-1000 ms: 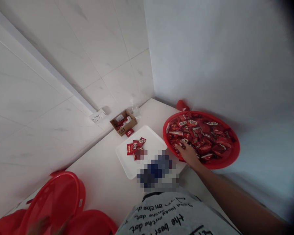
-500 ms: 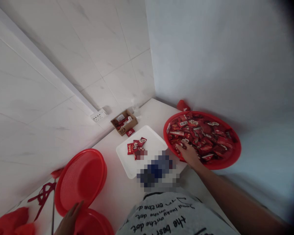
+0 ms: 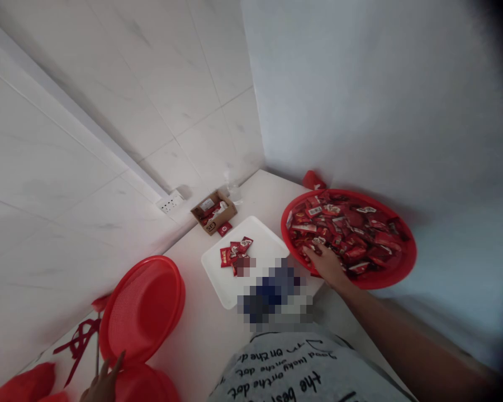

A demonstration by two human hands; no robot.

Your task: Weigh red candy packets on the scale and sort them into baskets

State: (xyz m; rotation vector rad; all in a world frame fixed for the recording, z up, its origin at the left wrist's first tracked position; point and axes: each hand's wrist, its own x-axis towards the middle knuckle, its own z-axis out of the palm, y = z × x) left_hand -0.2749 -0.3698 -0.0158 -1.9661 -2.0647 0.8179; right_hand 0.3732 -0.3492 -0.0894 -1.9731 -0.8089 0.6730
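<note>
On our surface [image 3: 193,324], the red basin [image 3: 409,259] stands right, likely for reach; our right hand [image 3: 324,265] lies among its red packets [image 3: 352,229], grip unclear. Our left hand [image 3: 98,385] spreads its fingers by the near-left basket [image 3: 178,285]. The tray [image 3: 262,230] between holds more. We read "the best" on our shirt [image 3: 276,363], "SF" on the far box [image 3: 221,219].

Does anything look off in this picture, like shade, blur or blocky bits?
In the head view, blocky pixels cover part of the white tray; a soft shadow falls on the wall behind the red basin; the right edge fades to black; small print on the basin's packets is too soft to read.
</note>
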